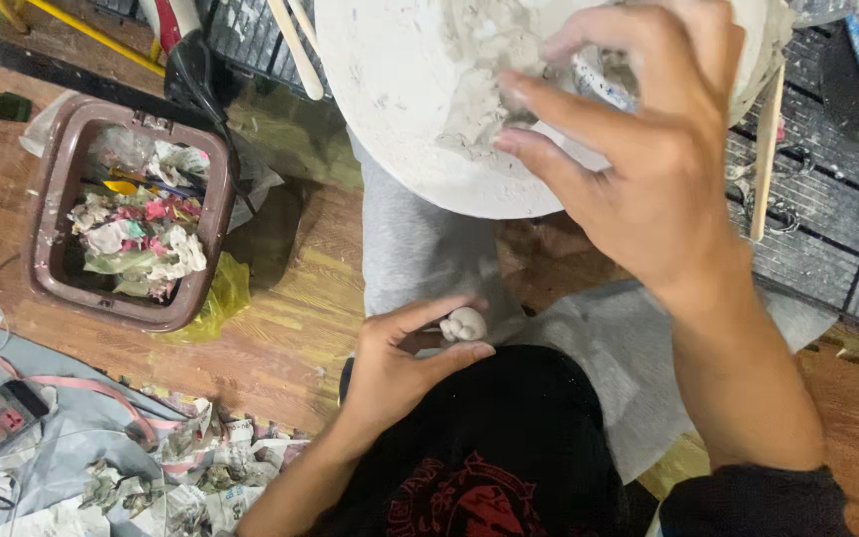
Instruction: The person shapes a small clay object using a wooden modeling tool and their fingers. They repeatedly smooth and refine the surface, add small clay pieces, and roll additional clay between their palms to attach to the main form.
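The right hand (648, 169) reaches into a big white bowl (400, 109), fingertips (514, 94) pinching at the pale clay (489, 60) stuck inside. Down on the lap, the left hand (405, 363) grips a small white clay lump (464, 324). A brown bin (52, 199) full of scraps sits on the wooden floor (290, 328).

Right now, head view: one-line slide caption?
Right hand digs into white clay in a large white bowl while left hand holds a small clay lump over the lap.

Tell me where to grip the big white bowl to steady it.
Take the white bowl by its bare rounded rim on the left, coming from that side. The right hand already fills the inside on the right, and the left rim curves free, probably leaving room for a grip.
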`<state>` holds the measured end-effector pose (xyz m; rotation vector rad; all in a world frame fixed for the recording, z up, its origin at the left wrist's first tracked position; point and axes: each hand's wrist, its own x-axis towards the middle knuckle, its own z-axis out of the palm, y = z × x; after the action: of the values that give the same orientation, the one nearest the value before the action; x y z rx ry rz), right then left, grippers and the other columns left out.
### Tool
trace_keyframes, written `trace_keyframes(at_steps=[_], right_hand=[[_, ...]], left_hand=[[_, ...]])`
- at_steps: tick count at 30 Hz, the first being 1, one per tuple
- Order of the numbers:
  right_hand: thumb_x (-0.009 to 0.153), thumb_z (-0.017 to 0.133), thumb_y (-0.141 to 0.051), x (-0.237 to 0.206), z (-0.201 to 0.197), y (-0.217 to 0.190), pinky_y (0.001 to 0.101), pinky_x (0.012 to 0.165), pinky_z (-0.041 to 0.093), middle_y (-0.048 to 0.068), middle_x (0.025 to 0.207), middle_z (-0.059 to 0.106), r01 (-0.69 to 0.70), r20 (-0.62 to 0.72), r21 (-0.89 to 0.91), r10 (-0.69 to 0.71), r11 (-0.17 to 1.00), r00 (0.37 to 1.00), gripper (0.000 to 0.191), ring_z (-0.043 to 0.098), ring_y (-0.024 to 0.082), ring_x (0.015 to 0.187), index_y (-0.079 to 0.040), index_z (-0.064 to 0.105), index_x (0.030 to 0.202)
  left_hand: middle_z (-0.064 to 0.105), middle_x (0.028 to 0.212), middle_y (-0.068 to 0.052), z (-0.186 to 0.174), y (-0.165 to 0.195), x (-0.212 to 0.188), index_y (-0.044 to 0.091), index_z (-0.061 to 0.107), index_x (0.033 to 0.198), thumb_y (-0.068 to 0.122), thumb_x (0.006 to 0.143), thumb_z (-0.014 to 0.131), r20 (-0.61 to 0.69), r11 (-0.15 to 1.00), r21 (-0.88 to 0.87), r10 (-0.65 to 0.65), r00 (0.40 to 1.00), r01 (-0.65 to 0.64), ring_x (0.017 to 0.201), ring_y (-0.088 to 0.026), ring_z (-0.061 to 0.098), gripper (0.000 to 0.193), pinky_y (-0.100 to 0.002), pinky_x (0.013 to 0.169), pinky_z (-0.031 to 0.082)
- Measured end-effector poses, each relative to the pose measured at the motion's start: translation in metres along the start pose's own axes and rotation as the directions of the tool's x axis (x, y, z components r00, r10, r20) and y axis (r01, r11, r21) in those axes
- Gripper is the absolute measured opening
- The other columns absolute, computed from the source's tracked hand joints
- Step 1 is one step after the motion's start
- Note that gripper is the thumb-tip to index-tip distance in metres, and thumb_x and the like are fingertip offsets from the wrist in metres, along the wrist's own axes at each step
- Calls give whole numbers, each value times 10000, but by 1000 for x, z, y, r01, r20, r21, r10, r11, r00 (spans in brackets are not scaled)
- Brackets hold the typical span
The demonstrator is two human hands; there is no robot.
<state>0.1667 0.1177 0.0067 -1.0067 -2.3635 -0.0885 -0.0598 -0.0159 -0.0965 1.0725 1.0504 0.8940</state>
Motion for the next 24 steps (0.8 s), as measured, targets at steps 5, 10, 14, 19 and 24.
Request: trace_keyframes(at_steps=[5,10,14,19,24], right_hand=[[919,910,-206,18,0,8,461,1085,324,71,1268,611,-98,95,204,80,974,992,247,444,287,1343,-129,817,1135],[914,902,-214,29,-2,22,475,1142,290,36,1264,645,74,161,193,-106,978,981,226,476,265,1299,-157,826,1119],[904,914,-240,40,0,35,453,1049,400,49,1279,674,94,240,252,-156,963,958,215,582,266,1244,-135,822,1067],[926,863,-199,50,3,46,393,987,498,39,1251,699,136,274,315,-227,939,935,185,624,222,1201,-103,802,1072],[970,884,-204,51,12,46,419,1003,476,47,1207,722,156,278,324,-252,933,927,188,630,213,1151,-73,798,1074]], left_hand=[[769,1218,-115,0,-3,-1,30,708,1281,16,820,841,36,994,-106,-13,999,16,1045,-152,747,480,-297,904,651],[776,1199,-99,-2,-5,1,45,718,1271,35,815,839,38,995,-87,-37,999,40,1031,-141,754,472,-292,886,659],[787,1174,-89,-3,-3,3,50,731,1258,44,814,849,44,998,-43,-37,998,39,1007,-138,755,460,-289,879,658],[789,1157,-69,-2,-1,4,72,736,1246,68,802,852,60,996,-17,-81,995,82,998,-130,758,458,-281,839,662],[789,1156,-72,-1,0,4,75,736,1255,76,806,855,55,998,-20,-59,997,60,997,-135,757,464,-281,832,662]])
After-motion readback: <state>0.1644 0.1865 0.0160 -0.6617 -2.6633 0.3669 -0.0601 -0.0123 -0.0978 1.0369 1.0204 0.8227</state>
